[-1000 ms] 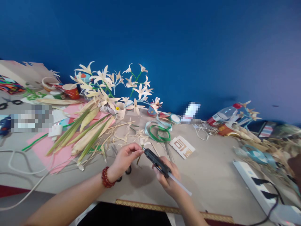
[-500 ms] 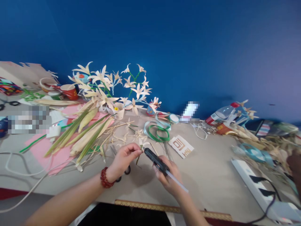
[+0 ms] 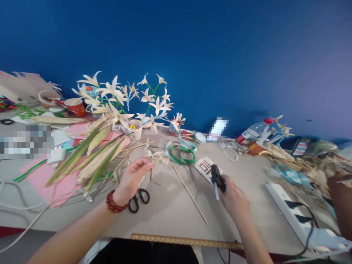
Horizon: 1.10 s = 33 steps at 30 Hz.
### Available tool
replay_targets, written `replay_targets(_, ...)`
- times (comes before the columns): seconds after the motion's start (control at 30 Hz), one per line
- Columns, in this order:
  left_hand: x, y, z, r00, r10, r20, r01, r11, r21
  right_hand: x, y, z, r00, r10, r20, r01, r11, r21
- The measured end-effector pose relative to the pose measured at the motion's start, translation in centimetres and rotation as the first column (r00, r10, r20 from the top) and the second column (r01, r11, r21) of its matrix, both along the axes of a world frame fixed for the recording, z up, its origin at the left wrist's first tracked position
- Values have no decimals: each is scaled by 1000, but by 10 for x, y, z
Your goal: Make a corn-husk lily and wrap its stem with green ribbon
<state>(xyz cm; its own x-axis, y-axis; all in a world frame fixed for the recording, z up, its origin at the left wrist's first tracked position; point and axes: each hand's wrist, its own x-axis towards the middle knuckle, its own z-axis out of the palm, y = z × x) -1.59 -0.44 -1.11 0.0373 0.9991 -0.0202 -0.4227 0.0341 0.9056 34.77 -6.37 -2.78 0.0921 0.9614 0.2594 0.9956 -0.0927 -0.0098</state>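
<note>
My right hand [image 3: 233,196] is wrapped round a black glue gun [image 3: 218,179] with a pale glue stick poking from its back end. The gun is over a white card with brown characters [image 3: 205,167]; I cannot tell whether they touch. My left hand [image 3: 135,175], with a red bead bracelet at the wrist, pinches a thin stem [image 3: 150,175]; its top blends into the small pale husk flowers [image 3: 159,157] behind. Black-handled scissors [image 3: 139,200] lie just beside this hand, their blades partly hidden under it. Between my hands lies a thin wooden stick [image 3: 191,196].
Husk flowers on stems [image 3: 112,88] stand in cups at the back. Corn husks [image 3: 95,165] lie on pink paper [image 3: 41,183] at left. Ribbon rolls [image 3: 183,154], a plastic bottle [image 3: 254,132] and a white power strip [image 3: 286,209] are to the right. Another person's hand [image 3: 339,198] is at the right edge.
My right hand has carried the glue gun to the right, away from my left hand. My left hand has shifted slightly left and up, still pinching the stem. The wooden stick now shows fully.
</note>
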Motion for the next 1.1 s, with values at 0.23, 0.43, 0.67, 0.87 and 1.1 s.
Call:
replay_targets(0.23, 3, -2, -3, 997, -59, -45, 60, 998, 17, 22, 8, 7, 989, 146, 6, -144, 983, -117)
replay_targets(0.43, 8, -7, 3, 995, -71, -67, 73, 997, 28, -31, 30, 24, 944, 263, -200, -253, 965, 73)
replay_targets(0.67, 11, -8, 5, 990, -69, -119, 72, 997, 25, -130, 98, 19, 740, 662, -119, -671, 736, -87)
replay_targets(0.87, 13, -10, 7, 987, -74, -143, 77, 997, 14, -155, 130, 22, 670, 741, -57, -728, 639, -250)
replay_targets(1.1, 13, -11, 0, 979, -87, -183, 93, 995, 28, -159, 129, 29, 721, 681, -128, -681, 662, -314)
